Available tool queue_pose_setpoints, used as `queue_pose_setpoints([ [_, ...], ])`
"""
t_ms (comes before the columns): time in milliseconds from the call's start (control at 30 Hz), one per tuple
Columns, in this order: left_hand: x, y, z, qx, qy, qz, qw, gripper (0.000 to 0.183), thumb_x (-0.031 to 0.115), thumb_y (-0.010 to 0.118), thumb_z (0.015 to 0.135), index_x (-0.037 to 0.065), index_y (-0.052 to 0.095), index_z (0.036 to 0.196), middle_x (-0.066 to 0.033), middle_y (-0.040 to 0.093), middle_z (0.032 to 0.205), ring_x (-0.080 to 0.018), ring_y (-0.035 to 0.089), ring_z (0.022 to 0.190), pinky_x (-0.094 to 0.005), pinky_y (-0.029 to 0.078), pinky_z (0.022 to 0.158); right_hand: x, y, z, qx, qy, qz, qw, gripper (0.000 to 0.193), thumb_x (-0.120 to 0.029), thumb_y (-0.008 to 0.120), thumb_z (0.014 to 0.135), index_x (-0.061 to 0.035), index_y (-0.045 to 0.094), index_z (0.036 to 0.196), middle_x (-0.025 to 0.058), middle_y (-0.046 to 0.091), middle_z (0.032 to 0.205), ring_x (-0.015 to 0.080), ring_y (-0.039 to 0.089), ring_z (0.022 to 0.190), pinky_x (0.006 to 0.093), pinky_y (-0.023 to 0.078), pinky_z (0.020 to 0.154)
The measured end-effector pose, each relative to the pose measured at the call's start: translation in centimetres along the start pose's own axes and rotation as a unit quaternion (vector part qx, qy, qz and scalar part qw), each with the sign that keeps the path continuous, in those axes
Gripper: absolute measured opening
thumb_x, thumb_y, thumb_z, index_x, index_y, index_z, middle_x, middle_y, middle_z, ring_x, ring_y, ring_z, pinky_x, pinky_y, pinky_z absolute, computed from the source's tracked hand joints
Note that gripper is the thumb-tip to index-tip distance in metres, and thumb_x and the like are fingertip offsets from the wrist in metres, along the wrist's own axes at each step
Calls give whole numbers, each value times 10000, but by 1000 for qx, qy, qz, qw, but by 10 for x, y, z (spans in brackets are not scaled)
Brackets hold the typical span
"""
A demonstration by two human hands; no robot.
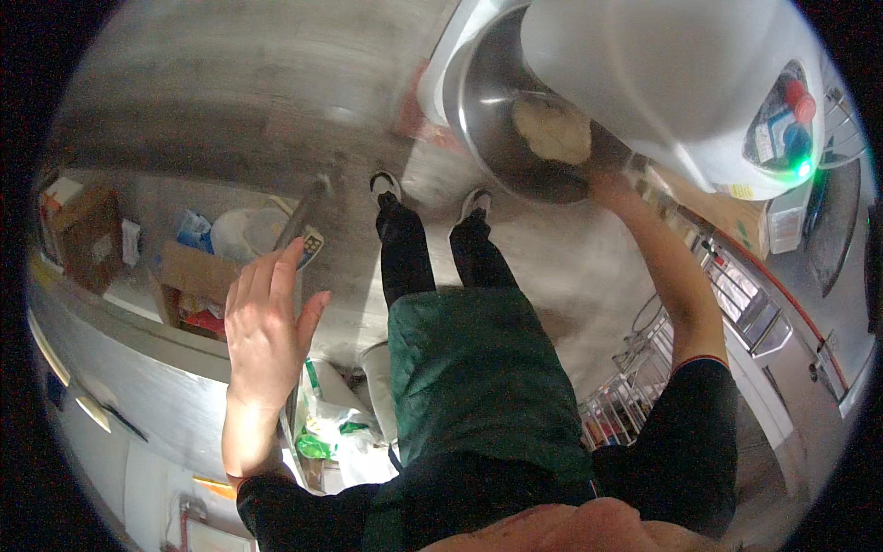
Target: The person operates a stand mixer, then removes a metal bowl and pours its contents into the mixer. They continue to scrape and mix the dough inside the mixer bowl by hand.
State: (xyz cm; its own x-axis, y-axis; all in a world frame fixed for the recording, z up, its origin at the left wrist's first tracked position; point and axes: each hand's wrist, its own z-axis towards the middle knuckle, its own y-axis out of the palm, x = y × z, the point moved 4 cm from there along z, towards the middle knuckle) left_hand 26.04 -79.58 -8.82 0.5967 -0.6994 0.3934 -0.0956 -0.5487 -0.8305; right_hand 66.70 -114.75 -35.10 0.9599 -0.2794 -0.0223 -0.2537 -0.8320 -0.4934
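At the upper right stands a big pale mixer with a round metal bowl beneath its head. A lump of pale dough lies in that bowl. My right hand reaches to the near rim of the bowl; its fingers are smeared and dim, so their pose and anything in them stay hidden. On the other side my left hand is raised with fingers stretched and thumb apart, holding nothing. It hovers near the edge of a shelf unit, above a cardboard box.
Left, plastic tubs and a brown carton sit under a metal worktop. White and green plastic bags lie beside my green apron. A wire rack stands right. The mixer's panel has a red knob and lit green lamp.
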Motion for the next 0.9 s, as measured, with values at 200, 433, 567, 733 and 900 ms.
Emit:
queue_pose_setpoints([
  [200,-3,7,3,-12,1,-15,1000,537,143,721,740,-13,523,1215,-171,599,1048,-338,573,961,-413,453,815,-11,-28,-23,-35,-15,3,999,316,-200,481,884,-34,578,1134,214,621,1062,346,628,952,463,534,791],
  [433,-7,8,6,-10,-20,-4,1000,485,165,707,776,-3,535,1197,-166,617,978,-348,589,887,-416,473,774,-37,-59,-34,-59,-76,238,966,383,-205,453,918,-32,552,1246,152,634,1125,289,621,965,402,512,780],
  [567,-13,12,4,9,-32,21,999,463,184,702,788,11,544,1187,-165,628,991,-350,599,886,-423,478,770,-25,-40,-8,-20,-53,249,967,367,-216,463,924,-33,562,1227,135,638,1097,233,620,933,358,507,699],
  [733,-17,16,-2,14,-36,14,999,452,213,694,804,25,546,1188,-168,633,1025,-357,600,919,-426,478,783,6,-56,-67,-80,148,405,899,346,-217,485,919,-54,576,1210,123,643,1059,170,610,914,304,485,614],
  [900,-16,14,-1,17,-55,-2,998,443,216,693,808,55,549,1194,-173,632,1025,-361,605,920,-426,480,787,21,-33,-105,15,113,316,942,320,-204,475,916,-135,602,1201,174,636,1033,244,630,928,384,512,629],
])
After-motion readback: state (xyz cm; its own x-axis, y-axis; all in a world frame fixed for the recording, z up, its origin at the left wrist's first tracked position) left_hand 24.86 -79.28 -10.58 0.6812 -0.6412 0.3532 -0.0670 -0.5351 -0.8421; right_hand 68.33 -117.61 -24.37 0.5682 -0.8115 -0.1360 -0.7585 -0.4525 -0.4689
